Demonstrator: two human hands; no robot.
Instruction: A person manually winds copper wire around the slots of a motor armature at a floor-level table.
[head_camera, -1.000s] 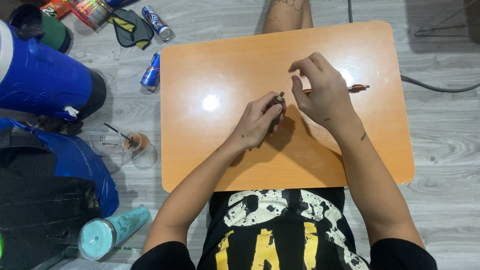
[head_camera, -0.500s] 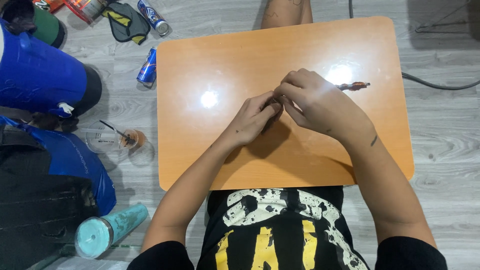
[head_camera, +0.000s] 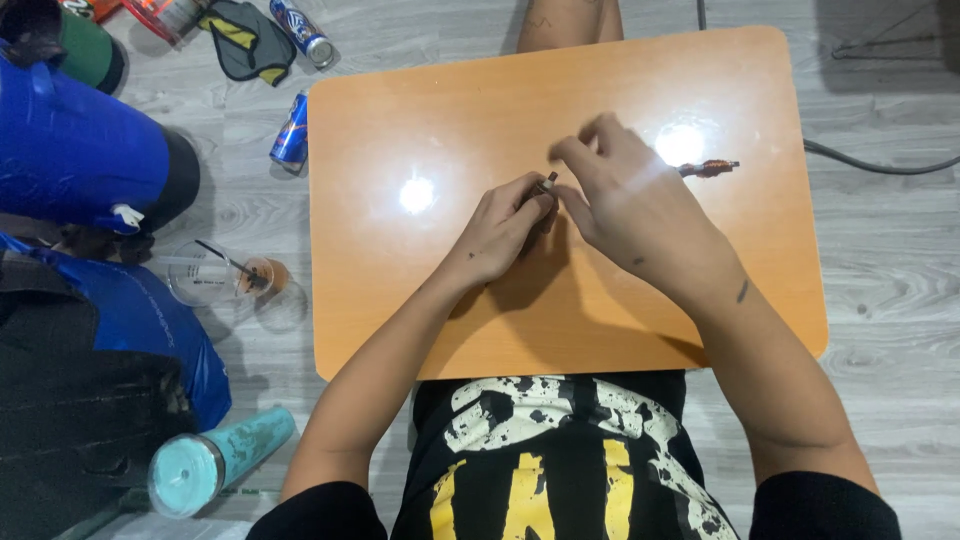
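My left hand (head_camera: 505, 228) rests on the orange lap table (head_camera: 420, 300) and pinches a small dark pen-like part (head_camera: 549, 181) whose tip sticks out between its fingers. Just to the right, my right hand (head_camera: 630, 205) hovers with its fingertips close to that tip; whether they touch it is unclear. A second small brown and metal part (head_camera: 708, 168) lies on the table beyond my right hand, near a bright light reflection.
On the grey wood floor to the left lie two drink cans (head_camera: 291, 131), a glass cup with a straw (head_camera: 222, 273), a teal tumbler (head_camera: 205, 464), a large blue container (head_camera: 80, 150) and blue bags. A black cable (head_camera: 880, 165) runs at the right.
My right hand has come down and closed in on my left, then drawn slightly back with fingers spread. My left hand keeps its pinch on the small part.
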